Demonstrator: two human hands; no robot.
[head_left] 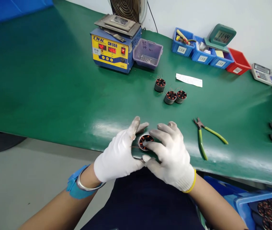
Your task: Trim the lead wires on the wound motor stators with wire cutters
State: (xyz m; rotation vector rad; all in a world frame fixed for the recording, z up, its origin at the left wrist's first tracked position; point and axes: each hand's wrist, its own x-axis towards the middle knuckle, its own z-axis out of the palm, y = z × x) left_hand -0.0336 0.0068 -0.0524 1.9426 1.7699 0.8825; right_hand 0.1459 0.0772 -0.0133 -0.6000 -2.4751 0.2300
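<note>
A round motor stator (141, 138) with a grey metal shell, black inserts and copper windings is near the table's front edge between my hands. My left hand (120, 153), in a white glove, curves beside it with thumb and fingers apart; green shows between palm and stator. A thin copper wire sticks out leftward. My right hand (170, 153), also gloved, has a fingertip on the stator's top and the thumb at its near side. The stator's lower part is partly hidden. Green-handled cutting pliers (200, 131) lie open to the right.
Farther back stand three more stators, including one stator (160, 85) set apart. Behind are a blue-yellow soldering unit (109, 52), a purple tub (147, 52), a paper strip (189, 80), and small blue bins (182, 49). A blue crate (243, 204) of stators sits lower right.
</note>
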